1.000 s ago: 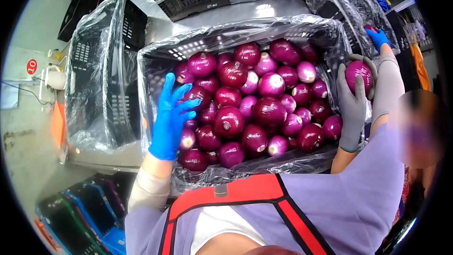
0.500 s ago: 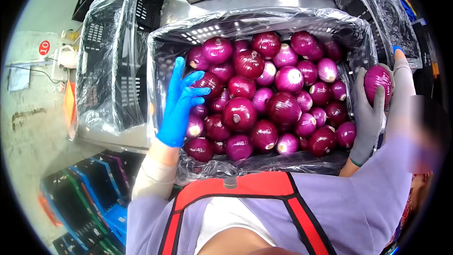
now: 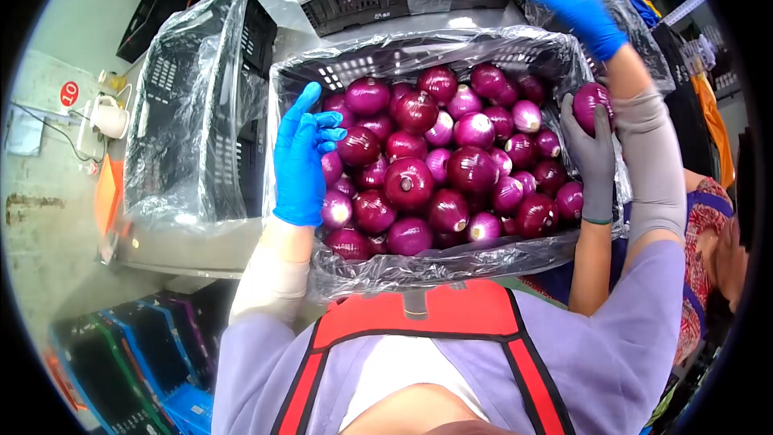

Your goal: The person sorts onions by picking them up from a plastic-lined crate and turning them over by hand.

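Note:
Several red onions point(image 3: 407, 183) fill a black crate point(image 3: 451, 262) lined with clear plastic. My left hand point(image 3: 299, 163), in a blue glove, is over the crate's left side beside the onions, fingers apart and nothing held. Beyond the crate's back right corner, my right hand point(image 3: 568, 4), also gloved blue, reaches towards the far crate point(image 3: 346, 4) with its fingers extended. It is slightly blurred, and no object shows in it. A co-worker's grey-gloved hand point(image 3: 594, 153) holds a large onion point(image 3: 592, 107) at the right rim, below my right forearm.
An onionless plastic-lined crate point(image 3: 181, 113) stands on the left of the metal table point(image 3: 185, 248). Onions show in the far crate. Another lined crate point(image 3: 640, 49) is at the back right. Part of a co-worker's patterned clothing point(image 3: 699, 250) shows at the right.
My right hand has swung from the right-hand crate up and left towards the far crate; the reddish item earlier at its fingers no longer shows there. My left hand remains beside the onions.

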A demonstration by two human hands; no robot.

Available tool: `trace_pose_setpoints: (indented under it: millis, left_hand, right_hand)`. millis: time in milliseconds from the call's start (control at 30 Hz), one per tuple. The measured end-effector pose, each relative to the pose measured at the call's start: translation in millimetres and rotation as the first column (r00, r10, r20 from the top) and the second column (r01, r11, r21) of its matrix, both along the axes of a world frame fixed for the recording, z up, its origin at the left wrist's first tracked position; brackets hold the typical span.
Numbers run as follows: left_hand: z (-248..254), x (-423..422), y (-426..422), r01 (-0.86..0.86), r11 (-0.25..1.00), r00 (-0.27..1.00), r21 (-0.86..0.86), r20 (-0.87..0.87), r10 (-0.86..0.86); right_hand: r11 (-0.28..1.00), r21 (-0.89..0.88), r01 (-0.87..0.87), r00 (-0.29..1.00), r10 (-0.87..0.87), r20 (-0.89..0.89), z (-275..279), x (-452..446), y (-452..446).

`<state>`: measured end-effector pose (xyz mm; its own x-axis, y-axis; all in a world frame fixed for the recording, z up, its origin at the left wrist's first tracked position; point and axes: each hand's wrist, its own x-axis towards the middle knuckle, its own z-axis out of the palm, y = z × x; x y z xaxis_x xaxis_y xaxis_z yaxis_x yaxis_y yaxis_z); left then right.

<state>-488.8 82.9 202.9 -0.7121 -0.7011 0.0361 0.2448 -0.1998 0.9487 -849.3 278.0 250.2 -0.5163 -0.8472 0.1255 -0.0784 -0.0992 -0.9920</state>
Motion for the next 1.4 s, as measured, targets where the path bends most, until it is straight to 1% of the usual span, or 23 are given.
trace_pose_setpoints:
  millis: [67,133,167,200,267,333,433,567,700,767,833,867,900,933,1000,1033,1067,1133,1167,1267,1333,1367,1400]
  left_hand:
    - [2,1,3,-0.022,1.000,0.999,0.002,-0.041,0.022]
    - [2,3,3,-0.034,0.999,0.998,0.012,-0.047,0.034]
    - [0,5,2,-0.033,0.999,0.998,0.015,-0.049,0.034]
    - [-4,6,0,-0.035,0.999,0.999,0.027,-0.036,0.036]
    - [-7,7,-2,-0.045,0.998,0.998,0.047,-0.031,0.046]
    - [-10,9,-3,-0.075,0.995,0.996,0.067,-0.038,0.078]
    - [-14,8,-6,-0.078,0.994,0.995,0.073,-0.062,0.082]
    - [-15,8,-4,-0.072,0.993,0.994,0.097,-0.078,0.080]
    - [-19,5,-3,-0.067,0.991,0.996,0.120,-0.058,0.075]
    - [-17,6,0,-0.110,0.988,0.992,0.112,-0.047,0.116]
    - [-16,2,0,-0.146,0.984,0.987,0.098,-0.050,0.152]
    - [-19,3,-1,-0.160,0.985,0.984,0.057,-0.070,0.164]
    - [-20,3,0,-0.171,0.985,0.981,0.015,-0.092,0.172]
    - [-14,2,5,-0.154,0.988,0.984,0.009,-0.093,0.154]
    - [-1,7,17,-0.130,0.948,0.992,-0.292,-0.040,0.123]
    - [2,8,22,-0.079,0.948,0.996,-0.309,0.005,0.084]
    - [8,8,31,-0.052,0.957,0.998,-0.285,-0.043,0.042]
    - [17,5,32,0.000,0.898,0.998,-0.440,-0.058,-0.029]
    - [24,3,33,0.011,0.898,0.997,-0.439,-0.061,-0.043]
    - [47,-5,37,0.103,0.774,0.995,-0.625,0.059,-0.084]
    - [47,-18,35,0.183,0.836,0.972,-0.518,-0.031,-0.232]
    - [49,-21,40,0.214,0.907,0.957,-0.363,-0.107,-0.268]
    - [42,-25,38,0.221,0.905,0.956,-0.364,-0.102,-0.275]
  right_hand:
    - [0.960,0.216,-0.178,0.886,0.252,-0.390,13,45,-41]
    - [0.869,0.439,-0.229,0.558,0.487,-0.672,0,89,-79]
    - [0.829,0.554,-0.067,0.343,0.541,-0.768,-5,112,-93]
    - [0.858,0.498,-0.122,0.378,0.504,-0.776,-44,114,-111]
    - [0.854,0.516,0.073,0.376,0.455,-0.807,-84,128,-137]
    - [0.787,0.586,0.193,0.447,0.461,-0.766,-94,145,-153]
    - [0.722,0.585,0.371,0.460,0.404,-0.791,-102,170,-170]
    - [0.593,0.655,0.468,0.536,0.399,-0.744,-118,176,-189]
    - [0.634,0.630,0.448,0.542,0.369,-0.755,-106,174,-180]
    - [0.807,0.415,0.421,0.483,0.188,-0.855,-96,176,-163]
    - [0.931,0.314,0.184,0.792,0.049,-0.609,-82,173,-145]
    - [0.980,0.175,0.092,0.916,-0.015,-0.401,-85,170,-138]
    - [0.991,0.127,-0.039,0.994,0.052,-0.099,-78,166,-130]
    - [0.981,0.134,-0.144,0.955,0.102,0.280,-43,183,-112]
    - [0.986,-0.007,-0.168,0.772,0.136,0.620,-37,190,-89]
    - [0.977,-0.125,-0.172,0.701,0.211,0.681,-37,194,-82]
    - [0.978,-0.134,-0.161,0.703,0.209,0.680,-32,198,-74]
    - [0.965,-0.174,-0.197,0.636,0.261,0.726,-19,205,-55]
    - [0.964,-0.192,-0.184,0.604,0.265,0.751,-22,204,-49]
    - [0.951,-0.293,-0.101,0.520,0.302,0.799,-26,209,-41]
    - [0.943,-0.315,-0.105,0.502,0.323,0.802,-29,208,-40]
    - [0.940,-0.327,-0.098,0.485,0.332,0.809,-29,208,-39]
    - [0.937,-0.337,-0.090,0.469,0.339,0.816,-30,208,-38]
